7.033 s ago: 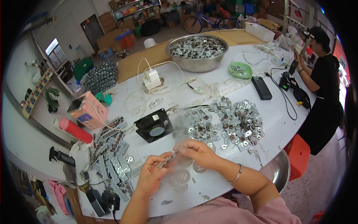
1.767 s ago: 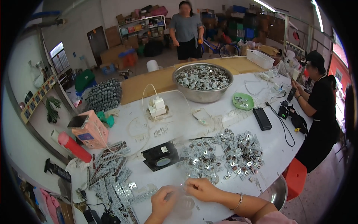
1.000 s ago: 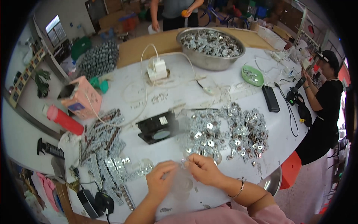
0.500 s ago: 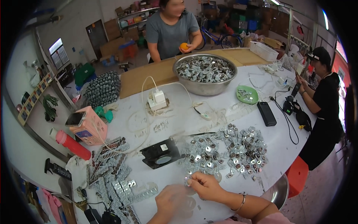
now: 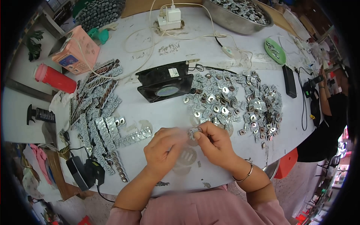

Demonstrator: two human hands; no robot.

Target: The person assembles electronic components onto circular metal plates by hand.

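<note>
Near the front of the white table my right hand [image 5: 217, 144] pinches a small silvery metal part [image 5: 193, 132] between thumb and fingers. Close beside it, my left hand [image 5: 164, 150] has its fingertips turned toward the part, but they are smeared by motion, so I cannot tell what they hold. Beyond my right hand lies a spread of similar loose metal parts [image 5: 223, 99], some with shiny round centres. Left of my left hand, joined strips of such parts [image 5: 107, 131] are piled together, one short row [image 5: 135, 137] reaching toward the hand.
A black fan [image 5: 165, 81] stands beyond my hands. Behind it are a white plug block [image 5: 169, 18] with looping cables, a metal basin [image 5: 240, 17] of parts and a green dish [image 5: 275, 51]. A pink box [image 5: 77, 50] and red bottle [image 5: 56, 78] stand left. A person [image 5: 324, 123] is at right.
The view has tilted down, so the person across the table is out of sight. My left hand has come up closer to my right hand, which still pinches the metal part.
</note>
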